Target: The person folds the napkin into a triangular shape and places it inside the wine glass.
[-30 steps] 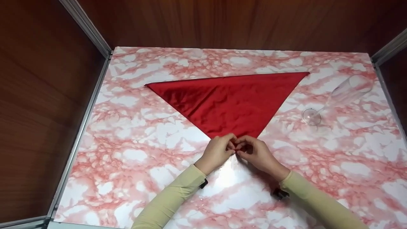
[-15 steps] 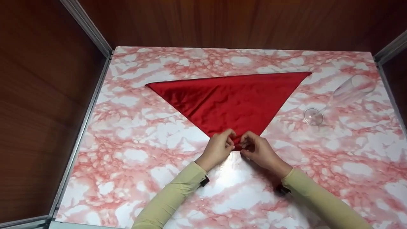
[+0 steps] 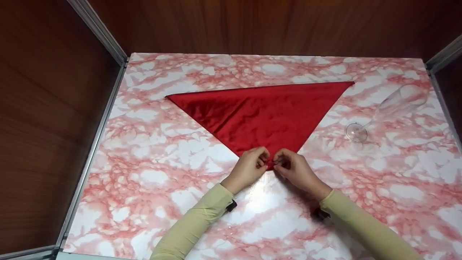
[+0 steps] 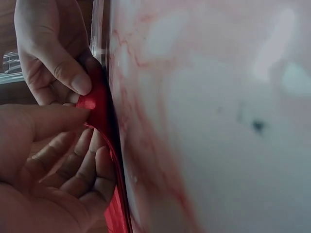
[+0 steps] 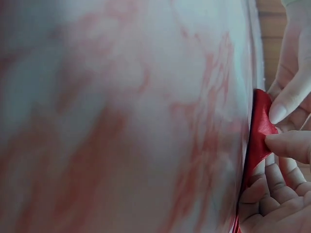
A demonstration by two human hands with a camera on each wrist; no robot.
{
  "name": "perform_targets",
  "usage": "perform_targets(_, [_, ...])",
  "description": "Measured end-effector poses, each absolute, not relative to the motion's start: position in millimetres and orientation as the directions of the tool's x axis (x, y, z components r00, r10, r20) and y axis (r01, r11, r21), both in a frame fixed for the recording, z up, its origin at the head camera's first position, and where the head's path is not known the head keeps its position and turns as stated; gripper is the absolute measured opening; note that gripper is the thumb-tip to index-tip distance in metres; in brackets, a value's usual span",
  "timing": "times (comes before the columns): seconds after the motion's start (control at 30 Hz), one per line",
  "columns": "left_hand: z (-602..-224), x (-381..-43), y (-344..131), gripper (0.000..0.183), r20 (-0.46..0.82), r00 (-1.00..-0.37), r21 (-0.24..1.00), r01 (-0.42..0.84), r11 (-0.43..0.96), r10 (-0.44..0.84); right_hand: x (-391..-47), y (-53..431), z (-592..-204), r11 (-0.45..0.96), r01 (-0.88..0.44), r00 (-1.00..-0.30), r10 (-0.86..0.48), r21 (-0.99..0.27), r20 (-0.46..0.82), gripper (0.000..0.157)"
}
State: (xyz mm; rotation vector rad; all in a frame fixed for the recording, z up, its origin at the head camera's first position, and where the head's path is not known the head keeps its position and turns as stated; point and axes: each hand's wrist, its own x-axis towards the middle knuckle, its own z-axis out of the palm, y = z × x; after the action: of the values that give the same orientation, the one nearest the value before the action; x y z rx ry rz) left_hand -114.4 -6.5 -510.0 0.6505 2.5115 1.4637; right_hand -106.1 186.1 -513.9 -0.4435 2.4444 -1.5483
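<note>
A red satin cloth (image 3: 267,115), folded into a triangle, lies on the table with its long edge at the back and its point toward the person. At that near point, my left hand (image 3: 249,164) pinches the edge between thumb and fingers. Just to the right, my right hand (image 3: 297,171) pinches the same edge, the two hands almost meeting. The left wrist view shows a raised fold of red cloth (image 4: 97,104) between the thumbs and curled fingers. From the right wrist, the cloth's edge (image 5: 261,126) also appears gripped by both hands.
A clear stemmed glass (image 3: 397,104) lies on its side to the right of the cloth, its round base toward the cloth. The table (image 3: 151,206) has a pink and white marbled top. Dark wood panels (image 3: 252,29) with metal strips enclose it at the back and sides.
Both hands first parted slightly along the near edge, baring a short stretch of red cloth, then drew a little closer again. The rest of the cloth and the glass stayed put.
</note>
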Motion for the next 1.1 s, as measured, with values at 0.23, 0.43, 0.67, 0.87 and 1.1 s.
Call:
perform_targets(0.23, [-509, -112, -10, 0.029, 0.048, -0.887, 0.859, 0.272, 0.435, 0.459, -103, 178, -488, 0.364, -0.06, -0.936, -0.343, -0.929, -0.074, 0.012])
perform_targets(0.43, [-511, -112, -10, 0.028, 0.073, -0.883, 0.836, 0.307, 0.454, 0.463, -101, 176, -477, 0.352, -0.06, -0.931, -0.357, -0.934, -0.075, 0.008])
perform_targets(0.67, [-514, -114, -9, 0.025, 0.101, -0.882, 0.779, 0.358, 0.515, 0.46, -101, 177, -480, 0.34, -0.058, -0.93, -0.36, -0.939, -0.073, 0.015])
perform_targets(0.87, [-514, -115, -10, 0.021, 0.113, -0.878, 0.759, 0.378, 0.53, 0.465, -99, 176, -479, 0.351, -0.108, -0.926, -0.376, -0.93, -0.035, 0.023])
perform_targets(1.1, [-515, -118, -11, 0.019, 0.099, -0.891, 0.8, 0.336, 0.497, 0.443, -98, 175, -481, 0.306, -0.163, -0.92, -0.39, -0.938, 0.033, 0.028])
